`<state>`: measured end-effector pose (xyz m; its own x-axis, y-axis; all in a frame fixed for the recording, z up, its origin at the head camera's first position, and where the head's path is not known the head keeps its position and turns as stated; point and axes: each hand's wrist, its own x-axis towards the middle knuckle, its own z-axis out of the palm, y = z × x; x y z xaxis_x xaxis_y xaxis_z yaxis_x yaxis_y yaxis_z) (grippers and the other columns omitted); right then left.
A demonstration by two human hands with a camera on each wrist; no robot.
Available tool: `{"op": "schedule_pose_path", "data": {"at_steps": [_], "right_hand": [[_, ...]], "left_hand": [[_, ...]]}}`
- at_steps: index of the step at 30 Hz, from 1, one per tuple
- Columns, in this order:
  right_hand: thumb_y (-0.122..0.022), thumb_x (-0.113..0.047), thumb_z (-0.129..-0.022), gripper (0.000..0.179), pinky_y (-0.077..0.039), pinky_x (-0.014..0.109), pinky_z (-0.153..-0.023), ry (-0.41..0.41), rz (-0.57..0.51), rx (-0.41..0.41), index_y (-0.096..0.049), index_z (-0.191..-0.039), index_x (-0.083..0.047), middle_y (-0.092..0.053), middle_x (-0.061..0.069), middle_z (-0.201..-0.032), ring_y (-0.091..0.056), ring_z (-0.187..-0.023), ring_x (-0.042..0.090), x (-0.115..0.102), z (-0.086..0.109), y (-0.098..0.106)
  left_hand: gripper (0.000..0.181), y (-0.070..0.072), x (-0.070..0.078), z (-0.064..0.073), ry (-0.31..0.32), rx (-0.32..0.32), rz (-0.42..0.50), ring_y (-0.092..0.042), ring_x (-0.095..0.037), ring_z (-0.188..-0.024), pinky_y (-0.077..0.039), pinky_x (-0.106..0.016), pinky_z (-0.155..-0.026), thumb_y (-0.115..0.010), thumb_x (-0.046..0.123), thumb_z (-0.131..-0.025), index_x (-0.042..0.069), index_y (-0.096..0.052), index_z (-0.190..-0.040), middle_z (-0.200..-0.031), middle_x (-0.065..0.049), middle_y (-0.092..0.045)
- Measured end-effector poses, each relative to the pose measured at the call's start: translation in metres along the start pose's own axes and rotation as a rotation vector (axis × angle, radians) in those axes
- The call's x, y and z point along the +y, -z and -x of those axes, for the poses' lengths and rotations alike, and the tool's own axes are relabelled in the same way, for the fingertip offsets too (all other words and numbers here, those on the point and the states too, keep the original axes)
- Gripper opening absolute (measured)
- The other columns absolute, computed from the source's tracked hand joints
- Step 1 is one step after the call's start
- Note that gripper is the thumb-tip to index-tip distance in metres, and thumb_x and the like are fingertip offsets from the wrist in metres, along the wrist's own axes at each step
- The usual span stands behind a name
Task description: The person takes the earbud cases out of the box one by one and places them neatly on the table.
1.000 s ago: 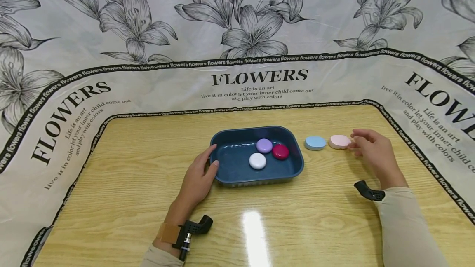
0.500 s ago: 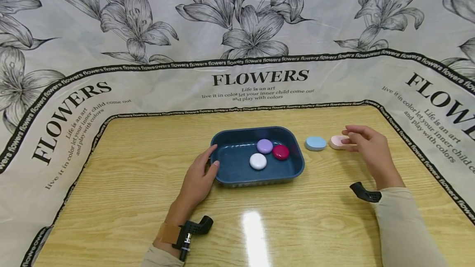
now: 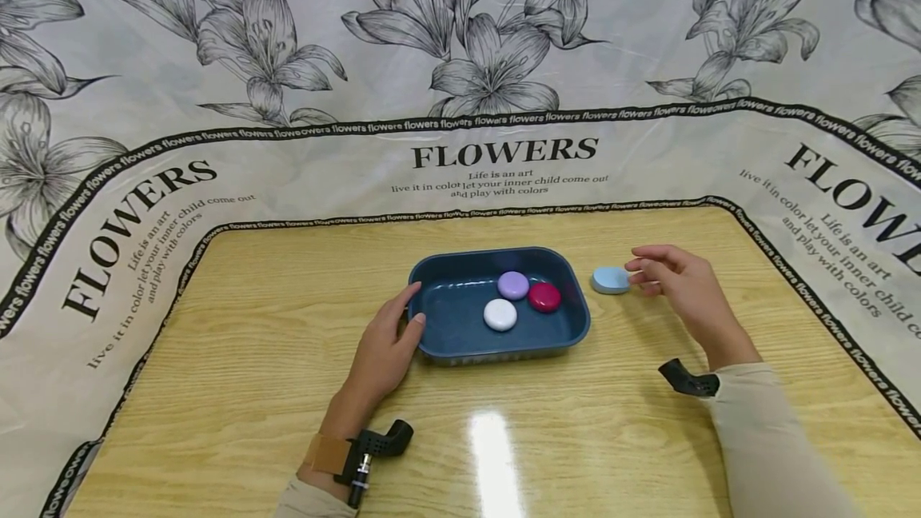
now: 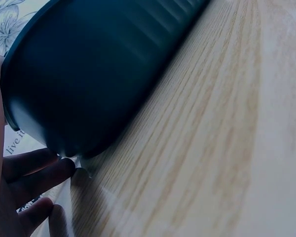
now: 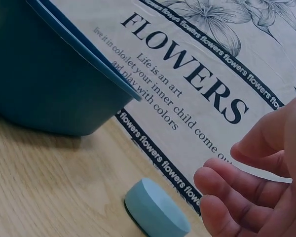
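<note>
In the head view my left hand rests against the left end of a dark blue rectangular tray. In the left wrist view its fingers touch the tray's lower outer edge. Inside the tray lie a lilac round disc, a crimson disc and a white disc. A light blue oval block, shaped like a soap bar, lies on the table right of the tray. My right hand hovers beside it, fingers loosely bent. Nothing shows between them in the right wrist view. The pink oval block is out of sight.
The wooden table is bordered at the back and sides by a white flower-printed sheet. Black wrist-camera mounts sit at the left wrist and right wrist.
My right hand has moved left from the pink oval block towards the light blue one. The pink block has gone from view. Left hand and tray have stayed in place.
</note>
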<state>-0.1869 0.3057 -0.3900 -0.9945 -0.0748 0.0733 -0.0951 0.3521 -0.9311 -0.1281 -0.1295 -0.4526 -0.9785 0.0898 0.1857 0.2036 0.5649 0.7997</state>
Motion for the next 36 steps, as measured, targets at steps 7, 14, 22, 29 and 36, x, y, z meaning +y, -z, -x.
{"op": "schedule_pose_path", "data": {"at_steps": [7,14,22,29,36], "right_hand": [[-0.053,-0.025,-0.106,0.035,-0.057,0.029,-0.077,0.020,0.025,-0.035,-0.057,-0.132,-0.002,-0.070,-0.001,-0.108,-0.069,-0.093,0.011,-0.003,-0.003,-0.013],[-0.056,-0.024,-0.105,0.039,-0.058,0.031,-0.076,0.058,0.027,-0.087,-0.058,-0.133,0.004,-0.070,0.008,-0.110,-0.069,-0.092,0.013,-0.012,-0.008,-0.033],[-0.057,-0.021,-0.104,0.036,-0.059,0.040,-0.078,0.115,0.007,-0.148,-0.060,-0.133,0.001,-0.067,0.018,-0.113,-0.069,-0.094,0.020,-0.032,-0.017,-0.052],[-0.054,-0.019,-0.105,0.034,-0.059,0.038,-0.076,0.125,0.019,-0.175,-0.059,-0.132,0.002,-0.066,0.024,-0.114,-0.069,-0.094,0.022,-0.046,-0.024,-0.063],[-0.056,-0.017,-0.104,0.032,-0.058,0.036,-0.077,0.108,0.035,-0.261,-0.060,-0.130,0.001,-0.068,0.023,-0.113,-0.069,-0.096,0.025,-0.059,-0.033,-0.079]], "left_hand": [[0.050,0.000,0.003,-0.001,-0.004,-0.010,-0.005,-0.039,-0.020,-0.141,-0.034,-0.051,-0.113,-0.045,0.044,-0.106,0.035,-0.039,-0.154,-0.153,0.001,-0.042],[0.050,0.001,0.004,-0.001,-0.003,-0.007,-0.006,-0.039,-0.022,-0.141,-0.034,-0.052,-0.113,-0.046,0.044,-0.106,0.033,-0.040,-0.154,-0.153,0.000,-0.042],[0.049,-0.001,0.005,-0.002,-0.009,0.000,-0.002,-0.040,-0.021,-0.141,-0.035,-0.052,-0.112,-0.047,0.042,-0.106,0.034,-0.041,-0.154,-0.153,0.001,-0.042],[0.049,-0.002,0.004,0.001,-0.014,0.001,0.008,-0.039,-0.021,-0.141,-0.034,-0.052,-0.113,-0.047,0.043,-0.106,0.034,-0.041,-0.154,-0.154,0.001,-0.042],[0.049,-0.002,0.000,0.002,-0.027,0.017,0.013,-0.038,-0.023,-0.142,-0.033,-0.053,-0.113,-0.049,0.038,-0.106,0.032,-0.042,-0.153,-0.154,-0.001,-0.042]]}}
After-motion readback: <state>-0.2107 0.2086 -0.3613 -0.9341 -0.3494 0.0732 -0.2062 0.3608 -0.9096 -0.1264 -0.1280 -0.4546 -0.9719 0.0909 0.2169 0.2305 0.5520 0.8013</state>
